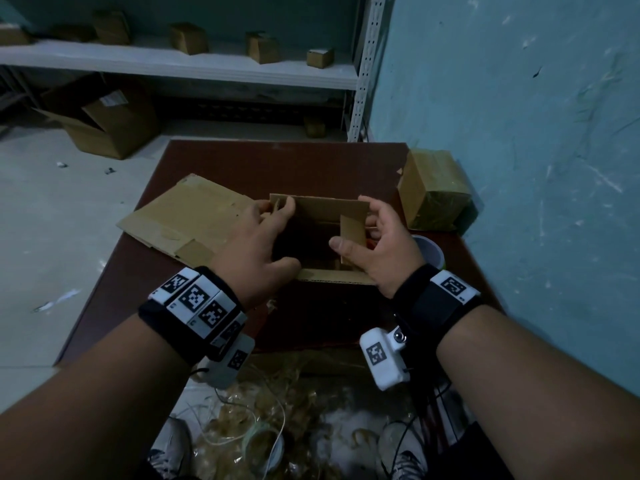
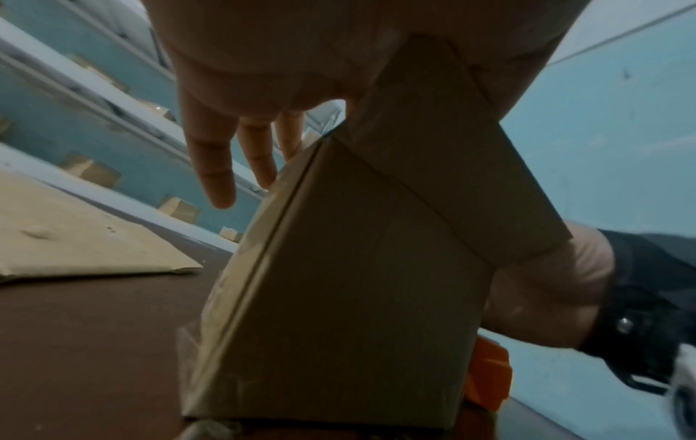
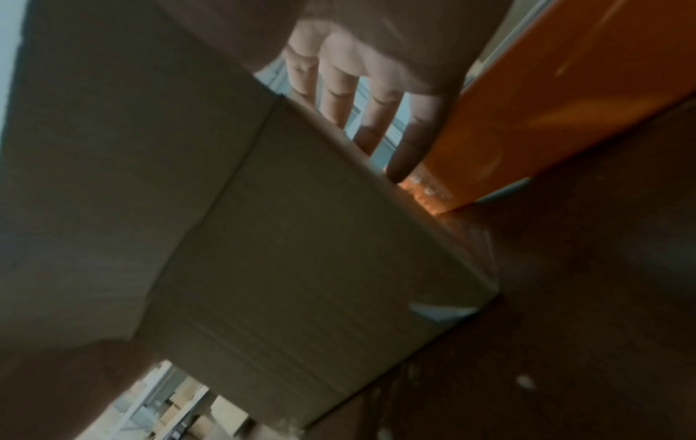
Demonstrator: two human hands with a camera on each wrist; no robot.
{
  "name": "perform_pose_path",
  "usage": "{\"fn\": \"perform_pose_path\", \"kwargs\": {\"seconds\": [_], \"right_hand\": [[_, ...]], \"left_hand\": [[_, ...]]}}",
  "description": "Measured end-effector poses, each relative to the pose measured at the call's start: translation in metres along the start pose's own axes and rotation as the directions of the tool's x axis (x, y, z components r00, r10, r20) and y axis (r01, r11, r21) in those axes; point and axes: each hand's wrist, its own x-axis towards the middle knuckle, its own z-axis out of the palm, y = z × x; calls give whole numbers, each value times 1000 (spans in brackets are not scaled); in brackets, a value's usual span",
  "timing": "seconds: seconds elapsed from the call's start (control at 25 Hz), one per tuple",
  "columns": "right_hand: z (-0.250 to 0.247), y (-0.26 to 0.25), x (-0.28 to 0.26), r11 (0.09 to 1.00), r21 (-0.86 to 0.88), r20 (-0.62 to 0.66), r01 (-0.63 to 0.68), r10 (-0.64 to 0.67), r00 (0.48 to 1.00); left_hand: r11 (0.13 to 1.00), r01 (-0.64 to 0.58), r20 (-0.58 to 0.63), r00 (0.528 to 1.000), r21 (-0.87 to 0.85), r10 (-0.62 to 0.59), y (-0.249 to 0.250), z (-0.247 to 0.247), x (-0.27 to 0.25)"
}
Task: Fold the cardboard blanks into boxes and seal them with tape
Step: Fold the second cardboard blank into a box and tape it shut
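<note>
An open-topped cardboard box (image 1: 322, 209) stands upright in the middle of the dark brown table (image 1: 277, 164). My left hand (image 1: 256, 237) spans its left side, with fingers at the far left flap and the thumb at the near corner. In the left wrist view a near flap (image 2: 452, 148) runs up between thumb and palm. My right hand (image 1: 384, 244) pinches the small right flap (image 1: 351, 233), thumb inside and fingers (image 3: 376, 113) straight along the outer wall. Clear tape (image 3: 471, 253) shows at the box's bottom edge. A flat blank (image 1: 187, 216) lies to the left.
A wrapped bundle of blanks (image 1: 433, 192) stands at the table's right edge by the blue wall. An orange tape dispenser (image 3: 546, 104) and a white roll (image 1: 431, 252) sit just right of the box. Shelves (image 1: 173, 64) behind hold small boxes. Tape scraps (image 1: 277, 410) litter the floor.
</note>
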Motion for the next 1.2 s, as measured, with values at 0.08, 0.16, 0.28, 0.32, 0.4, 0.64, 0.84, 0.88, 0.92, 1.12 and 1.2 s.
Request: {"fn": "perform_pose_path", "kwargs": {"seconds": [0.08,0.16,0.28,0.32,0.4,0.64,0.84,0.88,0.92,1.12,1.2], "right_hand": [[-2,0,1,999,-23,-28,25,-25,999],[-3,2,3,998,-46,-53,44,-46,998],[-3,9,6,997,-48,-63,66,-68,996],[-3,9,7,997,-37,-60,70,-72,996],[-3,10,6,997,-19,-52,75,-76,996],[-3,5,2,996,5,-48,86,-85,995],[-1,0,-1,993,-46,-56,113,-116,992],[-1,0,-1,991,-66,-55,117,-120,991],[-1,0,-1,991,-69,-49,113,-116,992],[-4,-4,-3,992,-79,-29,99,-102,994],[-6,-5,-4,992,-92,-18,90,-92,996]], "left_hand": [[994,-3,33,999,-111,6,-1,3,1],[835,90,44,996,-543,-78,5,6,5],[498,147,42,975,-854,-217,12,4,12],[470,150,41,972,-870,-233,8,1,15],[405,147,45,967,-902,-250,-3,-4,17],[592,139,29,981,-794,-190,-27,2,20],[737,68,-59,988,-672,-145,-25,5,18],[765,59,-80,986,-641,-143,-23,6,18],[777,49,-93,986,-628,-137,-23,8,17],[758,55,-77,988,-650,-137,-21,8,15],[740,5,-66,996,-673,-66,-25,8,13]]}}
